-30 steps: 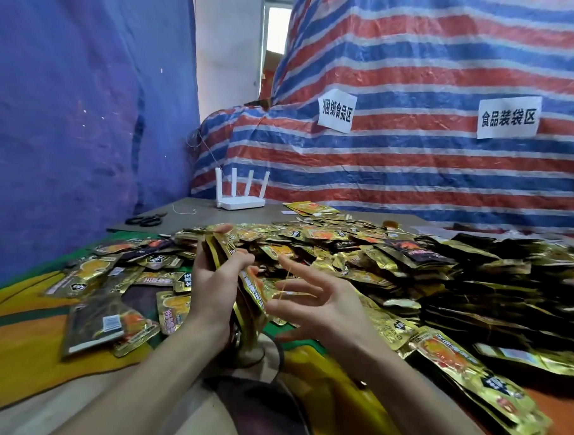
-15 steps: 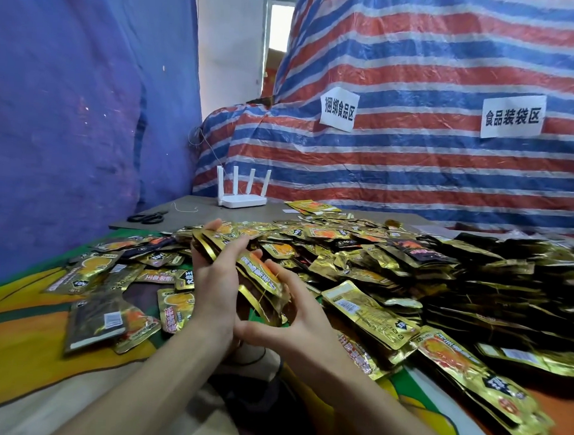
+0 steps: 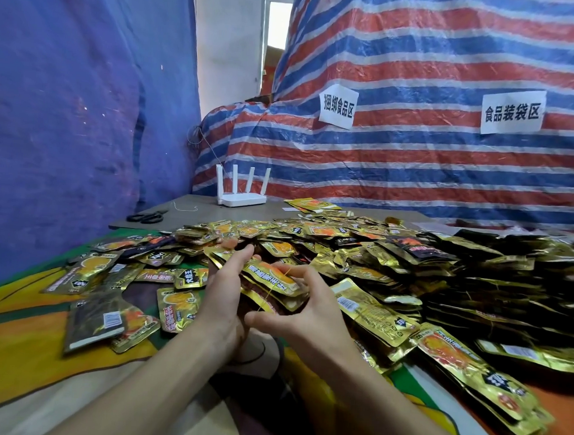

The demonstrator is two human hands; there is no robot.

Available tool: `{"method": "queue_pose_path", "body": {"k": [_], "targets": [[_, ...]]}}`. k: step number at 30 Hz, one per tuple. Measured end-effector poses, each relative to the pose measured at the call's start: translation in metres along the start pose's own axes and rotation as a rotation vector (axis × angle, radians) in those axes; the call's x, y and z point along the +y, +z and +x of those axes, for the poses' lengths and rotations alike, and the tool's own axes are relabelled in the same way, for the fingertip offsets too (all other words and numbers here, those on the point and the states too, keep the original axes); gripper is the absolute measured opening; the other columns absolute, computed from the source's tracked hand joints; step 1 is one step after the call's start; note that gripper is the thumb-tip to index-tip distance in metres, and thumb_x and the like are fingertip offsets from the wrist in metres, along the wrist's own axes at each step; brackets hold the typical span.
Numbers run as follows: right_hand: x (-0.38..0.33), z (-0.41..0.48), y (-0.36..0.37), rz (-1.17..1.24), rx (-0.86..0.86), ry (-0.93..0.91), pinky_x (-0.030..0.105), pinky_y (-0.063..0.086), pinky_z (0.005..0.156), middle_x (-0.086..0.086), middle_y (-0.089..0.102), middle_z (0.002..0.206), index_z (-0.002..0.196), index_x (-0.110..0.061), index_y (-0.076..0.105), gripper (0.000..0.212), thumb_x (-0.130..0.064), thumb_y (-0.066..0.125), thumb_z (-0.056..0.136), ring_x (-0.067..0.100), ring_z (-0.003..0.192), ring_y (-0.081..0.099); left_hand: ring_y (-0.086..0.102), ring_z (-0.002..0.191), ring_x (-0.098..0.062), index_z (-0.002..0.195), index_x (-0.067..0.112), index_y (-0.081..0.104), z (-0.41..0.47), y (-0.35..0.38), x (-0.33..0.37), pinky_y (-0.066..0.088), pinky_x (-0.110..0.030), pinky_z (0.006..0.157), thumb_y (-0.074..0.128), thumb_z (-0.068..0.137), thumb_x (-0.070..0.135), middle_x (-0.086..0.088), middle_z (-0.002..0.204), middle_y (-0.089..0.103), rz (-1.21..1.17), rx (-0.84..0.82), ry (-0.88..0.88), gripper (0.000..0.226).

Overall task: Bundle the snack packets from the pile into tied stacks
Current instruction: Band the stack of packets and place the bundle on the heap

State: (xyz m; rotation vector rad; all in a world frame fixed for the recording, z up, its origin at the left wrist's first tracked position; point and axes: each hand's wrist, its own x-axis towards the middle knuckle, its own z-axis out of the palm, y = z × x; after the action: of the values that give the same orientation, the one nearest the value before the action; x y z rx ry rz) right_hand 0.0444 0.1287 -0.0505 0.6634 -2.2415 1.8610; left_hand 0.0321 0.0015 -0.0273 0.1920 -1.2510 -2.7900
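a red, white and blue striped tarp [image 3: 413, 163] and a blue tarp [image 3: 70, 109] wall in a table heaped with a pile of gold snack packets [image 3: 392, 264], spreading from centre to right edge. just in front of the pile, a person's left hand [image 3: 223, 296] grips a stack of packets [image 3: 269, 279] from its left side, fingers curled over the top; the right hand [image 3: 311, 313], thumb and fingers spread, hooks a thin yellow thread [image 3: 269, 290] across the stack. a white router [image 3: 243, 199] and black scissors [image 3: 146, 216] lie behind.
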Motion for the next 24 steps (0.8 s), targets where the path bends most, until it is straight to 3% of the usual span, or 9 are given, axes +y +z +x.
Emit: {"method": "queue_pose_path", "body": {"k": [3,7,9,10,12,14,17,22,24], "targets": [[-0.002,0.001,-0.003,-0.046,0.02,-0.01,0.005,0.047,0.068,-0.013,0.06,0.109,0.113,-0.029,0.055,0.072,-0.031,0.088,0.049,-0.02,0.091,0.059,0.068,0.11,-0.042,0.138,0.011,0.058,-0.001,0.003,-0.005,0.053,-0.056,0.099,0.067,0.094,0.033,-0.022,0.129,0.066,0.005,-0.006,0.026,0.05],[-0.003,0.002,-0.006,-0.073,0.012,0.007,0.021,0.058,0.07,-0.005,0.061,0.11,0.112,-0.031,0.054,0.072,-0.028,0.089,0.05,0.005,0.087,0.07,0.069,0.109,-0.043,0.137,0.018,0.06,0.002,0.004,-0.009,0.052,-0.059,0.099,0.068,0.093,0.03,-0.021,0.126,0.067,0.012,0.0,0.044,0.046],[-0.004,0.003,-0.008,-0.064,0.008,0.016,0.028,0.061,0.068,-0.003,0.063,0.111,0.116,-0.033,0.056,0.075,-0.03,0.09,0.049,0.009,0.085,0.072,0.068,0.11,-0.043,0.138,0.017,0.059,0.002,0.004,-0.01,0.052,-0.058,0.099,0.068,0.093,0.032,-0.021,0.128,0.066,0.004,-0.009,0.009,0.048],[-0.004,0.003,-0.008,-0.06,0.003,0.014,0.023,0.06,0.068,-0.006,0.062,0.111,0.117,-0.034,0.055,0.076,-0.033,0.089,0.049,0.001,0.086,0.07,0.068,0.111,-0.043,0.138,0.016,0.059,0.003,0.004,-0.011,0.052,-0.058,0.1,0.067,0.094,0.032,-0.022,0.129,0.066,-0.004,-0.009,0.003,0.048],[-0.005,0.002,-0.009,-0.086,-0.006,0.01,0.001,0.046,0.07,-0.022,0.054,0.112,0.119,-0.036,0.054,0.078,-0.043,0.086,0.048,-0.028,0.09,0.052,0.068,0.111,-0.043,0.138,0.016,0.058,0.003,0.005,-0.012,0.051,-0.058,0.101,0.067,0.094,0.031,-0.022,0.129,0.066,-0.024,-0.008,0.01,0.047],[-0.006,0.002,-0.01,-0.094,-0.005,0.026,-0.007,0.034,0.067,-0.028,0.047,0.113,0.12,-0.036,0.052,0.08,-0.047,0.083,0.048,-0.038,0.089,0.038,0.069,0.108,-0.042,0.135,0.021,0.06,0.005,0.005,-0.013,0.052,-0.059,0.099,0.067,0.094,0.027,-0.02,0.124,0.068,-0.019,0.014,0.067,0.042],[-0.006,0.003,-0.01,-0.063,0.002,0.062,0.007,0.045,0.072,-0.021,0.05,0.112,0.111,-0.041,0.047,0.084,-0.052,0.085,0.038,-0.017,0.098,0.054,0.071,0.103,-0.042,0.13,0.023,0.061,0.007,0.005,-0.014,0.054,-0.061,0.095,0.07,0.092,0.026,-0.021,0.119,0.07,0.05,0.062,0.137,0.039],[0.002,0.006,-0.012,-0.1,-0.008,0.055,0.034,0.057,0.091,-0.012,0.056,0.118,0.111,-0.04,0.051,0.086,-0.058,0.086,0.035,0.006,0.106,0.063,0.073,0.096,-0.041,0.124,0.025,0.061,0.006,0.002,-0.017,0.056,-0.061,0.091,0.076,0.087,0.032,-0.019,0.111,0.073,0.108,0.118,0.143,0.041],[0.004,0.007,-0.013,-0.135,-0.005,0.041,0.029,0.055,0.09,-0.011,0.057,0.12,0.112,-0.039,0.054,0.085,-0.062,0.084,0.036,0.004,0.107,0.061,0.073,0.095,-0.04,0.121,0.026,0.061,0.005,0.001,-0.018,0.057,-0.061,0.09,0.076,0.087,0.033,-0.018,0.111,0.073,0.126,0.124,0.15,0.038]]}}
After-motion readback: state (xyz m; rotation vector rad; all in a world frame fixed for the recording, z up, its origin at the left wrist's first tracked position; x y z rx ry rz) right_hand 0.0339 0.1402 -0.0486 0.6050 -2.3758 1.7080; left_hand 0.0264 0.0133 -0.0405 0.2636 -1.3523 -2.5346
